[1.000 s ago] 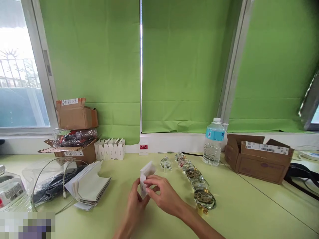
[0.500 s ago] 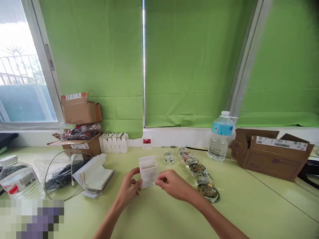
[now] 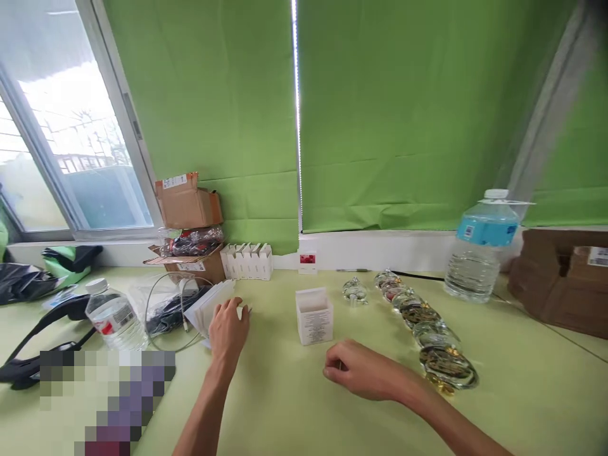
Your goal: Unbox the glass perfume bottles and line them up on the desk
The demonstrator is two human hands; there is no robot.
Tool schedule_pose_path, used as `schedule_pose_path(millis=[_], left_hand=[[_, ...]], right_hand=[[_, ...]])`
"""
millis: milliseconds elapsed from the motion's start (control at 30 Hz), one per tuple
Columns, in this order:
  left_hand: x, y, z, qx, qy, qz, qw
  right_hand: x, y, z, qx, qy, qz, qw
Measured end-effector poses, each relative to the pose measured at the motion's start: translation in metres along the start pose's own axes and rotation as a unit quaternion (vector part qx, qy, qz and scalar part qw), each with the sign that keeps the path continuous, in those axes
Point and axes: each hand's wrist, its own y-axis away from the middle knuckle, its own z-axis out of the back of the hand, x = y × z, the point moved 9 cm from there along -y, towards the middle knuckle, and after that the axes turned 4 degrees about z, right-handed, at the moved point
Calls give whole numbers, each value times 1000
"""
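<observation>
A small white open-topped box [image 3: 315, 324] with printed text stands upright on the table, apart from both hands. My left hand [image 3: 228, 329] is over a stack of flat white folded cartons [image 3: 208, 306]; its fingers are bent and spread at the stack's right part, which they partly cover. Whether it grips any carton cannot be made out. Low and to the right of the box, my right hand [image 3: 356, 370] is closed, thumb against curled fingers, with nothing showing in them. Clear glass ornaments [image 3: 418, 316] with gold bits lie in a row beyond it.
Another clear ornament [image 3: 354, 291] lies behind the box. Several white cartons [image 3: 247, 261] stand near brown boxes [image 3: 185, 209]. Water bottles stand left [image 3: 114, 316] and right [image 3: 482, 253]. A cable [image 3: 149, 316], a black headset [image 3: 42, 342] and a cardboard box [image 3: 555, 285] flank the table.
Both hands have let go of the white box, which stays upright. My left hand has moved left onto the carton stack; my right has drawn back slightly. The view has turned left.
</observation>
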Motion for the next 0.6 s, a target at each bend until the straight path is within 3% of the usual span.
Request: schedule_pose_path(millis=[200, 600], left_hand=[[30, -6, -17, 44, -51, 27, 997], [31, -3, -27, 85, -80, 24, 993]], right_hand=[[-1, -3, -4, 12, -16, -8, 1000], [-19, -13, -18, 28, -40, -8, 999]])
